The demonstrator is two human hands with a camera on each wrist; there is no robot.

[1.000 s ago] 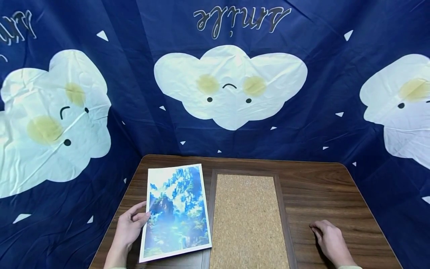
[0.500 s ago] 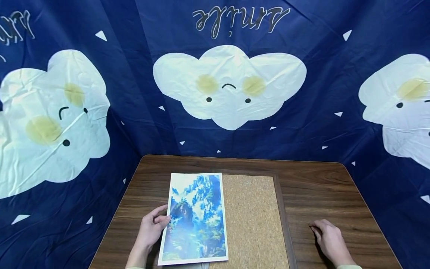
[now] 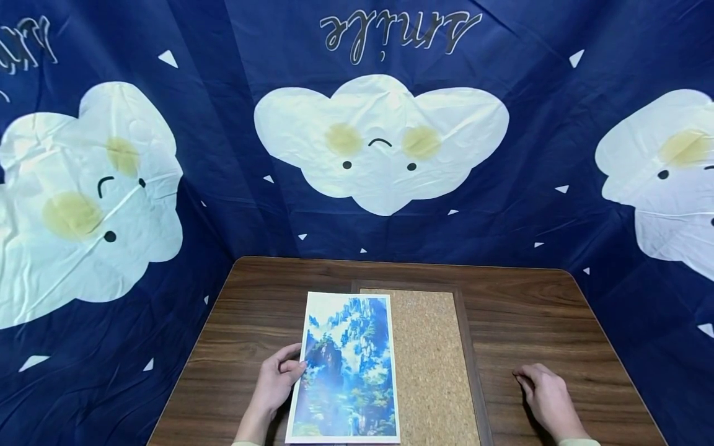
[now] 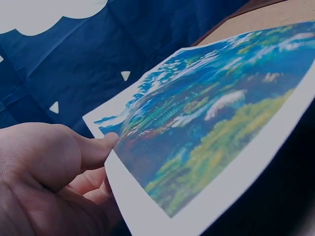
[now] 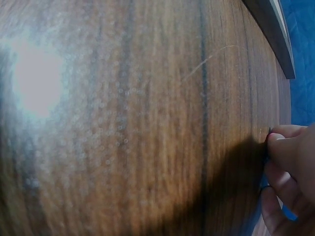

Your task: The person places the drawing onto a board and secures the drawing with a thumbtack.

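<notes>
My left hand (image 3: 276, 379) pinches the left edge of a landscape print (image 3: 348, 365), with blue mountains, mist and a white border. In the left wrist view the thumb lies on the print's face and the other fingers are under it; the sheet is tilted and bows slightly. The print overlaps the left part of a cork board (image 3: 432, 365) with a brown wooden frame, hiding that side. My right hand (image 3: 549, 396) rests low over the table to the right of the board, thumb and fingertips together. A tiny dark pointed thing (image 5: 269, 131) shows at those fingertips; its kind is unclear.
The wood-grain table (image 3: 535, 310) has rounded far corners. Behind and beside it hangs a dark blue curtain (image 3: 223, 186) with white clouds and small triangles. The board's raised frame (image 5: 273, 34) shows at the top right of the right wrist view.
My left hand has carried the print rightward and slightly toward me, from left of the cork board to over its left part, and turned it straighter. The right hand has stayed put.
</notes>
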